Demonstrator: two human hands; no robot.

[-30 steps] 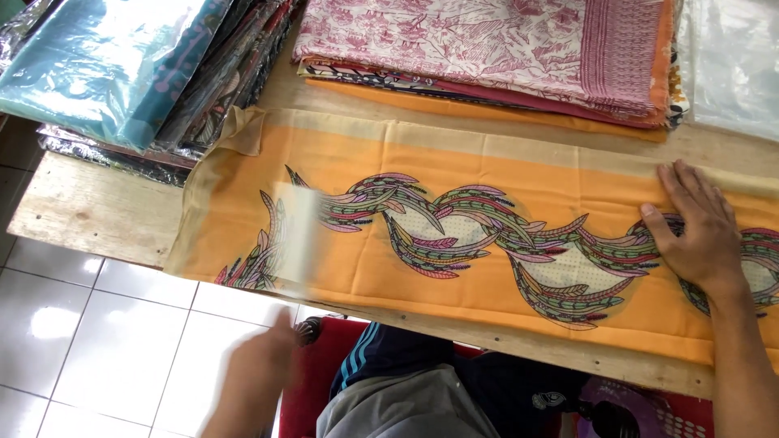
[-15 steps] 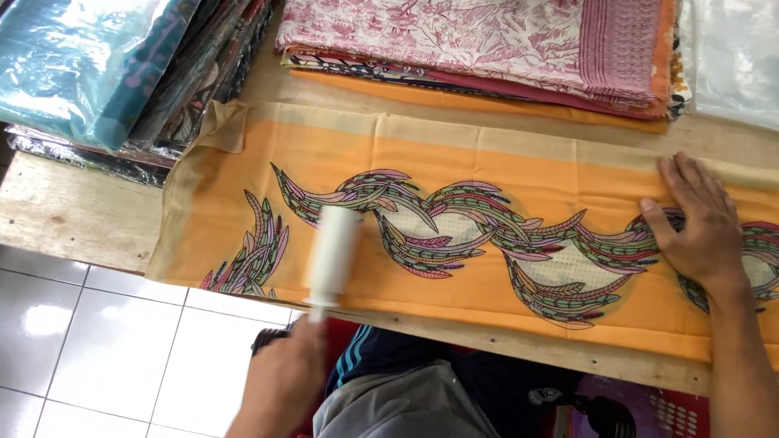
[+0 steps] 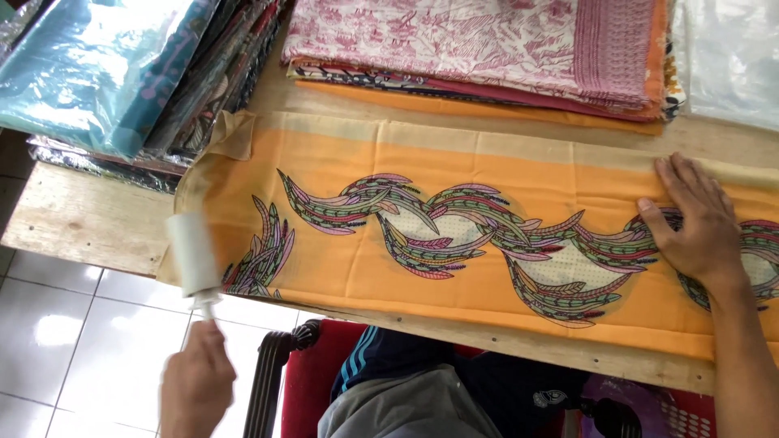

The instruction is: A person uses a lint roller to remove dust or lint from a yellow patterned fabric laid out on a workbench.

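Orange cloth (image 3: 487,186) with a feathered wave motif, spread flat along a wooden table (image 3: 81,223) below stacked folded fabrics (image 3: 479,49). Right hand (image 3: 698,223), fingers extended and splayed, palm pressing the cloth flat. Left hand (image 3: 197,385), closed around the handle of a white lint roller (image 3: 193,255), holds its roll at the cloth's left edge.

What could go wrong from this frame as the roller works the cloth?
The lint roller in the left hand sits at the orange cloth's loose left end, near the table edge; it might lift or wrinkle that end. The right hand pins only the far side, so the cloth may shift.
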